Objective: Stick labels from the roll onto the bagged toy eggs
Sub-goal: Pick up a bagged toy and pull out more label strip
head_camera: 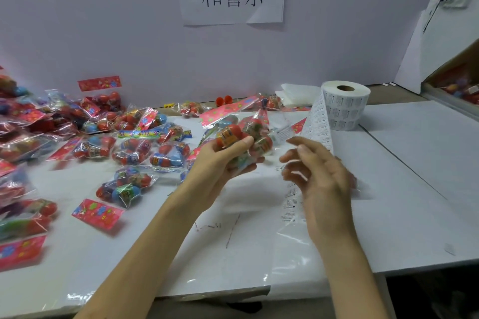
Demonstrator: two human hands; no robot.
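Hands are raised mid-table: the bag of toy eggs is gripped by the left hand; the right hand is held loose, empty, beside the strip trailing from the far-right roll. Labelling is judged underway; next, one label must be peeled cleanly.

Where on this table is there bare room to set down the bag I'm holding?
Most bare room is on the table right of the label roll and its trailing strip, out to the edge. A second patch lies at the near edge between your forearms, below the left hand and its bag. The left side is crowded with bagged eggs.
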